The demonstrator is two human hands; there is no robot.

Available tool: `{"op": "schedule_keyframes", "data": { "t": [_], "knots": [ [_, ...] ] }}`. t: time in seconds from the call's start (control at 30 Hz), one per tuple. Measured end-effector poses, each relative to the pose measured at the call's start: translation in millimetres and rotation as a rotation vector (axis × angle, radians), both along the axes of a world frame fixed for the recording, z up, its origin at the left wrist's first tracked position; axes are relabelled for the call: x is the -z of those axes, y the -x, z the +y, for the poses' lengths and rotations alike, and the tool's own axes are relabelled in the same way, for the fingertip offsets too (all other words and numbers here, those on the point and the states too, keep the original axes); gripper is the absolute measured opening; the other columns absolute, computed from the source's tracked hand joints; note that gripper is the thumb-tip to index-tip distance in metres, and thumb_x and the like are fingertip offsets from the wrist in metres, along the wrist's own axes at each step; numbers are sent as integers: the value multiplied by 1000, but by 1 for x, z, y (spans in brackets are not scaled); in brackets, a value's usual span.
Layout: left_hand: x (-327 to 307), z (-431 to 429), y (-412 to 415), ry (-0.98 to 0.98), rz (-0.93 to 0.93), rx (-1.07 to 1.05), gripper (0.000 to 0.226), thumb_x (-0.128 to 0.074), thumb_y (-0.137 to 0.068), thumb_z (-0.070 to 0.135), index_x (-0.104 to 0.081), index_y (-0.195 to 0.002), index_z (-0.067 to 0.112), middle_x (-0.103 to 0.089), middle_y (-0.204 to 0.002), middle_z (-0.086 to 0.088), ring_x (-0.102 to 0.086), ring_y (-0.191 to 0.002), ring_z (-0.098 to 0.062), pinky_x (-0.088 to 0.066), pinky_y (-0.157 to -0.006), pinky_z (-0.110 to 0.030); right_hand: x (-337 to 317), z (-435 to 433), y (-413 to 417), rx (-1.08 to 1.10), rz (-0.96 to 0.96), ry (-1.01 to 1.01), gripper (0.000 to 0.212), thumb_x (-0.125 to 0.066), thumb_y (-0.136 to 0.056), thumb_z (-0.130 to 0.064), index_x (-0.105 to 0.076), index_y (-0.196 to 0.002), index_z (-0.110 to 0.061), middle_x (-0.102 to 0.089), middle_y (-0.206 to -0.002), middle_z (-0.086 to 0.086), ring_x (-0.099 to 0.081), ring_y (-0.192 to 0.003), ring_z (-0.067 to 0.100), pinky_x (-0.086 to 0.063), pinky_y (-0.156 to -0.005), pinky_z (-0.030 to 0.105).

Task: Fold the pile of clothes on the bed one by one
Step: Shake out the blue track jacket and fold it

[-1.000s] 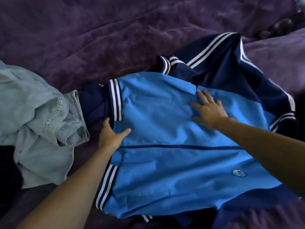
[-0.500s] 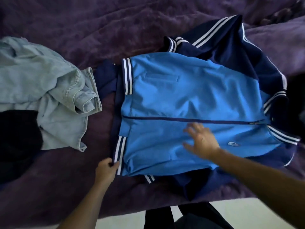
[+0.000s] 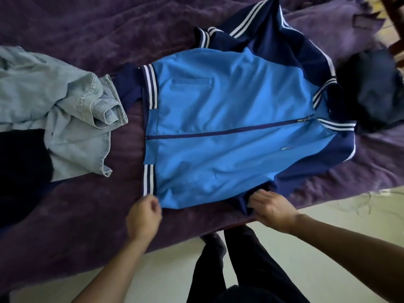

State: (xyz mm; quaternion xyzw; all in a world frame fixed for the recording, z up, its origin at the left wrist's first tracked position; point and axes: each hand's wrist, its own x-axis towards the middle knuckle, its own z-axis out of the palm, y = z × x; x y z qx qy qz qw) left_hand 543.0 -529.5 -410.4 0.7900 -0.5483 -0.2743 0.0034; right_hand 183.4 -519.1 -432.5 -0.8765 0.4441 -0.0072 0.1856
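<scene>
Smooth blue jacket (image 3: 218, 132), stripe-ribbed, flat beyond the hands; left hand (image 3: 143, 216) pinches its corner, right hand (image 3: 272, 212) grips its navy edge.

Left hand (image 3: 143, 217), right hand (image 3: 273, 211), both pinching jacket (image 3: 218, 119)

We log the jacket (image 3: 218, 101) as smooth cloth, synthetic-looking, with a faint sheen on the light blue panels; the navy parts read duller. Its striped hem band (image 3: 149, 88) looks like ribbed knit. The zip (image 3: 218, 132) has a greyish pull, seemingly metal. The shirt (image 3: 72, 110) is faded denim, matt and coarse, with raised seams. The blanket (image 3: 87, 25) is plush with a fuzzy nap. Dark garment (image 3: 371, 90): matt cloth, weave unreadable. Floor (image 3: 170, 276): hard, smooth, slightly glossy.
</scene>
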Motion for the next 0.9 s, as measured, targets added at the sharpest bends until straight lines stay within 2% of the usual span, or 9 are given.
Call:
{"op": "schedule_keyframes", "data": {
  "t": [0.07, 0.17, 0.27, 0.37, 0.53, 0.6, 0.67, 0.77, 0.9],
  "knots": [
    [2, 15, 36, -33, 74, 223, 2, -63, -83, 17, -65, -82, 17, -69, -84, -3, -64, -81, -30, -46, -64, -36, 8, 4, -12, 15, 272, -133, 54, -74, -67, -29, -63, -119, -19, -61, -120, 2, -59, -109, 26, -50, -76, 35],
    [13, 31, 87, -101, 150, 475, 18, -58, -88, 26, -66, -104, 24, -64, -102, 4, -60, -100, -19, -46, -78, -33, 7, -10, -11, 151, 607, -317, 32, -59, -85, -35, -59, -116, -28, -61, -121, -5, -53, -116, 20, -34, -92, 36],
    [21, 34, 123, -85, 171, 610, 52, -62, -87, 30, -46, -136, 27, -49, -121, 2, -49, -114, -20, -43, -94, -34, -15, -17, 5, 253, 442, -464, 14, -62, -83, -38, -60, -85, -25, -66, -98, -4, -59, -98, 22, -37, -79, 31],
    [27, 26, 145, -61, 73, 660, 79, -66, -83, 41, -22, -148, 33, -35, -133, -4, -38, -122, -24, -36, -102, -38, -65, -22, 26, 366, 195, -630, 27, -66, -74, -33, -44, -61, -23, -53, -66, -8, -51, -68, 8, -35, -56, 20],
    [24, 12, 165, -16, 116, 693, 27, -56, -89, 37, -64, -113, 27, -38, -135, -1, -34, -127, -23, -34, -97, -40, -125, -42, 52, 497, -124, -909, 21, -57, -63, -19, -40, -57, -9, -38, -52, -8, -34, -50, 8, -31, -48, 17],
    [12, 14, 162, -44, 186, 724, 24, -54, -88, 35, -67, -100, 19, -52, -125, -1, -43, -121, -21, -34, -94, -38, -129, -49, 60, 540, -173, -923, 25, -58, -64, -15, -36, -56, -7, -35, -53, -4, -31, -51, 10, -28, -49, 18],
    [-8, 14, 148, -175, 346, 573, 20, -58, -83, 32, -64, -84, 13, -66, -94, -7, -57, -94, -22, -40, -81, -36, -125, -53, 70, 605, -184, -934, 32, -61, -70, -6, -33, -55, -8, -33, -54, -2, -30, -52, 11, -27, -49, 17],
    [-33, -3, 102, -451, 628, 311, 21, -68, -80, 20, -56, -64, 15, -55, -60, -4, -48, -59, -12, -39, -59, -33, -112, -64, 76, 639, -155, -982, 30, -63, -71, -5, -40, -53, -12, -40, -54, 0, -38, -54, 12, -36, -52, 21],
    [-45, -59, 44, -495, 662, 87, 17, -76, -79, 7, -60, -75, 12, -59, -57, 1, -49, -57, -13, -39, -53, -20, -84, -92, 61, 796, -329, -735, 19, -70, -76, -1, -64, -67, -17, -61, -67, -4, -54, -64, 5, -45, -74, 33]
  ]
}}
